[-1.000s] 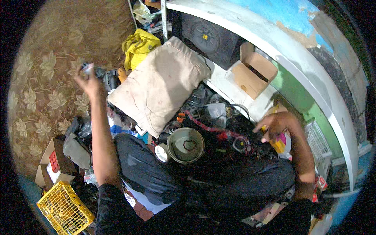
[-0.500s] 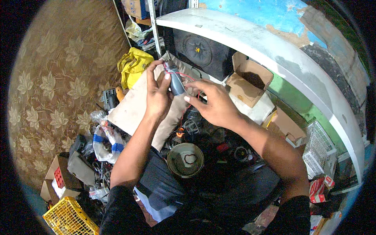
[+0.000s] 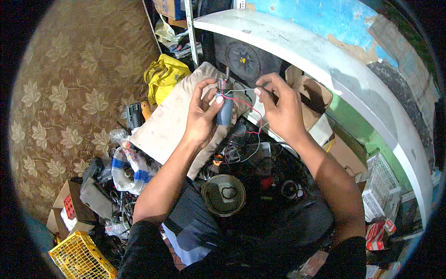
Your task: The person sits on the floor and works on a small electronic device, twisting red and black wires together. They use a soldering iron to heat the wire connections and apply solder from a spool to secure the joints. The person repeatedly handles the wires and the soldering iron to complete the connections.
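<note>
Upright in my left hand [image 3: 200, 114] is a grey cylinder [image 3: 225, 111] with a dark upper end and a thin metal shaft on top; its exact kind does not show. My fingers are closed around its upper part, the thumb across the front. Out to the right, my right hand [image 3: 285, 109] pinches the end of a grey wire [image 3: 245, 89], which stretches taut from the cylinder's top. A red wire [image 3: 248, 104] loops from the same place and hangs down toward the clutter below. Behind the cylinder lies a beige cushion [image 3: 162, 128].
Below my hands stands a round tub [image 3: 203, 197] amid dark clutter. A yellow bag [image 3: 165, 76], a round speaker [image 3: 244, 60] and open cardboard boxes [image 3: 320, 95] lie beyond. A long white curved panel [image 3: 320, 51] spans the right. A yellow crate [image 3: 79, 258] sits lower left.
My right hand has moved right, away from the cylinder, drawing the grey wire out straight. The cylinder has shifted slightly right and stands more upright in my left hand.
</note>
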A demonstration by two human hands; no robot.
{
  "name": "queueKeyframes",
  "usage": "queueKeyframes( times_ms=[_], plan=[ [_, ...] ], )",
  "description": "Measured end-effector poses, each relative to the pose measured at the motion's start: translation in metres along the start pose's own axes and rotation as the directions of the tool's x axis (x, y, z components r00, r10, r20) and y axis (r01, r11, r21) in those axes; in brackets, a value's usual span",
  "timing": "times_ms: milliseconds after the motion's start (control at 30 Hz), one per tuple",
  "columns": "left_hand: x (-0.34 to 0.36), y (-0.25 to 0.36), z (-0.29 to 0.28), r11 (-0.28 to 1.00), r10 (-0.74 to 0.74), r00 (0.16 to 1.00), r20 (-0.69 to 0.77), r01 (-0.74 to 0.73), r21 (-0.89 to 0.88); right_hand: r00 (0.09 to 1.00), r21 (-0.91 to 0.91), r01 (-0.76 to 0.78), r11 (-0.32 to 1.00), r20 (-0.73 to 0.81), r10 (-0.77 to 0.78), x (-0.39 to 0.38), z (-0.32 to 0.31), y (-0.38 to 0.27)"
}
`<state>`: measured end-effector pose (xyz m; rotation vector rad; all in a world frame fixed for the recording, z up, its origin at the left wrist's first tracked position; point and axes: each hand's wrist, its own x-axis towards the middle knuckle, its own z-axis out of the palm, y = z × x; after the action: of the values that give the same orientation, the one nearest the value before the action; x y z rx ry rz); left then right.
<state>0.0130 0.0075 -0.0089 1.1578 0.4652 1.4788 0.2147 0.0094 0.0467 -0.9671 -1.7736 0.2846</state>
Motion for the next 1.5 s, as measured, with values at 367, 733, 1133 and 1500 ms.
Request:
queueKeyframes(
  times_ms=[367,733,1133,1500],
  plan=[
    [-0.002,-0.003,0.003,0.999,0.041,0.983,-0.179,-0.038,0.023,0.867,0.433,-0.428,0.793,0.444,0.225,-0.02,0.032,0.011],
    [-0.004,-0.008,0.009,0.993,0.049,0.971,-0.232,-0.023,0.114,0.819,0.429,-0.484,0.763,0.529,0.223,-0.03,0.035,0.029],
    [-0.006,-0.004,0.018,0.992,0.032,0.99,-0.134,-0.016,0.123,0.684,0.509,-0.687,0.519,0.694,0.226,-0.007,-0.013,0.009],
    [-0.014,0.002,0.021,0.98,-0.197,0.972,0.124,0.192,0.05,0.829,0.552,-0.497,0.669,0.529,0.179,-0.001,-0.022,0.006]
  ],
)
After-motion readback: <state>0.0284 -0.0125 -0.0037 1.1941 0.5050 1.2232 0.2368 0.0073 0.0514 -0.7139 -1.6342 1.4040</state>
